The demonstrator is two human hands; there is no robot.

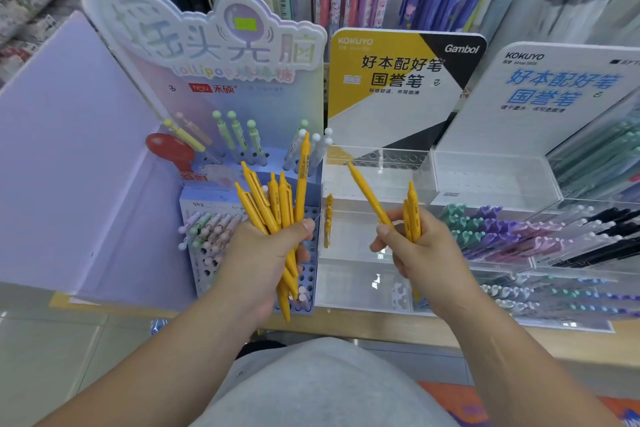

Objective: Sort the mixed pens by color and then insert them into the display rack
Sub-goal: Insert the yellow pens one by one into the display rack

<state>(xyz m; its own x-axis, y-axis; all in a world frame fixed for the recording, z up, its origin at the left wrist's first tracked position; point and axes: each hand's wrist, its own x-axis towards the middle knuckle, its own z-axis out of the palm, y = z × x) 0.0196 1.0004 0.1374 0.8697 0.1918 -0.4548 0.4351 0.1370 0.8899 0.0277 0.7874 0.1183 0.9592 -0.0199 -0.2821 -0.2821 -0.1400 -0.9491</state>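
Yellow pens (266,204) jut from left hand (263,260), right hand (419,253).

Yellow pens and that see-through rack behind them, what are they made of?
The yellow pens look like matte plastic: even colour, little glare. The clear rack looks like glossy acrylic, possibly glass: you see through its walls, and edges catch light.

Torso: is wearing a plain light grey top (322,385), soft and unmarked.
Forearms (162,360): are showing bare up to the frame edge.
Left hand (263,253): is showing a short, trimmed thumbnail.
Right hand (419,250): is showing a nail cut short.
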